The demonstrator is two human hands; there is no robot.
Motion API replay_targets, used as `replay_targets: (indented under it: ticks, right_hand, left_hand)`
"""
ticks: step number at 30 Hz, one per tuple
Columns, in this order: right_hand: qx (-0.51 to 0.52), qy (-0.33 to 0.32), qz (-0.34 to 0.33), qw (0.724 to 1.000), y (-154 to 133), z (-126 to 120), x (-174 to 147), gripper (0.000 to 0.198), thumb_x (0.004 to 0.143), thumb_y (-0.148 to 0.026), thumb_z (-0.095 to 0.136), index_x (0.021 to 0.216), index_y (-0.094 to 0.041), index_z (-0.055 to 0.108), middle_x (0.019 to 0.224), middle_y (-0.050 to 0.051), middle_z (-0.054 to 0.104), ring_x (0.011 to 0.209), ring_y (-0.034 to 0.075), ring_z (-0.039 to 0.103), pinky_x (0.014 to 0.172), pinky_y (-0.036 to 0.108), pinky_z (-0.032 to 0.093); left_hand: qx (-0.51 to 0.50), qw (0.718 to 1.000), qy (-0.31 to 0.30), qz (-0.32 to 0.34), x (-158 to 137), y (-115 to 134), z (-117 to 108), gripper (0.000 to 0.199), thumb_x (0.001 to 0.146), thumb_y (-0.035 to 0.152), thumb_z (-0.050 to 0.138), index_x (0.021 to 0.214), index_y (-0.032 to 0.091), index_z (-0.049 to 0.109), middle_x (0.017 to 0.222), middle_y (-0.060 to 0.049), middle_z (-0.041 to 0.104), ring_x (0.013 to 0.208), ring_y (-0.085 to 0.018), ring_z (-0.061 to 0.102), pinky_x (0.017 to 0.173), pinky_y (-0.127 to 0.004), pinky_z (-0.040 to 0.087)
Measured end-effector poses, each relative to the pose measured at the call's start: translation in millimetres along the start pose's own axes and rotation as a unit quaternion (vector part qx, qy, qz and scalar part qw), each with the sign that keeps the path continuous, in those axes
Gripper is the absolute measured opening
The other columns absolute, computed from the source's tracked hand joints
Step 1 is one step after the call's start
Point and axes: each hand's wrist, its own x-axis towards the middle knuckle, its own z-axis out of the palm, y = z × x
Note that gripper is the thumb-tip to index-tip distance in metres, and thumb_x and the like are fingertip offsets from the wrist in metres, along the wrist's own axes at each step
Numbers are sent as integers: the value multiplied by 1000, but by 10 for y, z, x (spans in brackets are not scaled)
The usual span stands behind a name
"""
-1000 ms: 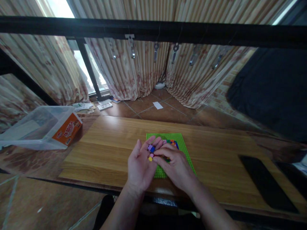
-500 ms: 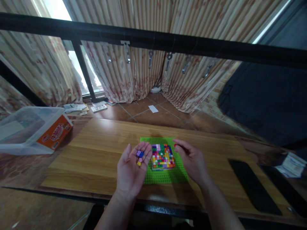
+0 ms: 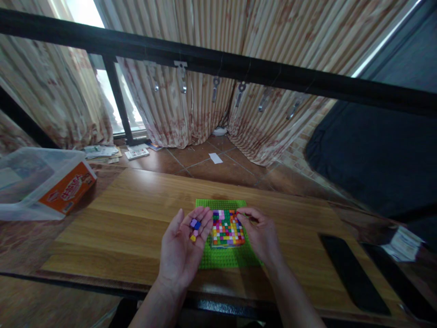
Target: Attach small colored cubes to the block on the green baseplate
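My left hand [image 3: 180,246] is palm up with its fingers slightly cupped. Several small toy bricks [image 3: 195,225], purple, blue, pink and yellow, lie loose in it near the fingers. Beside it, a green studded baseplate [image 3: 225,262] lies on the table, bearing a square block of multicoloured toy bricks [image 3: 227,232]. My right hand [image 3: 262,234] is closed in a pinch at the block's far right corner. Between thumb and index finger shows a small red brick [image 3: 238,212], partly covered by the fingertips. It appears to touch the block's top, though the contact is hidden.
The wooden table [image 3: 136,218] stands behind a black metal railing [image 3: 205,57]. A clear plastic bin [image 3: 30,182] with an orange label is at the left. On the right lies a dark flat panel [image 3: 353,273], with a second dark panel [image 3: 403,282] beyond it. Curtains hang behind.
My right hand has moved left with the red brick, from beside the block to its far right corner. My left hand still carries its bricks. The whole view has shifted slightly.
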Motion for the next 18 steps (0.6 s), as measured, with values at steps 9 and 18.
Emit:
replay_targets:
  ticks: [9,18]
  right_hand:
    - [213,14,148,966,53,127,-1,19,61,-33,78,78,-25,75,76,1,72,70,18,63,70,35,50]
    - [242,-9,146,959,83,110,-12,21,60,-33,80,80,-25,75,78,1,72,74,17,63,73,33,49]
  left_hand:
    - [7,1000,-7,6,11,16,-29,32,87,32,52,89,4,66,102,-21,65,101,-26,64,93,-34,52]
    - [3,1000,-16,4,2,35,-42,30,87,32,53,87,6,67,99,-19,66,101,-26,64,92,-34,53]
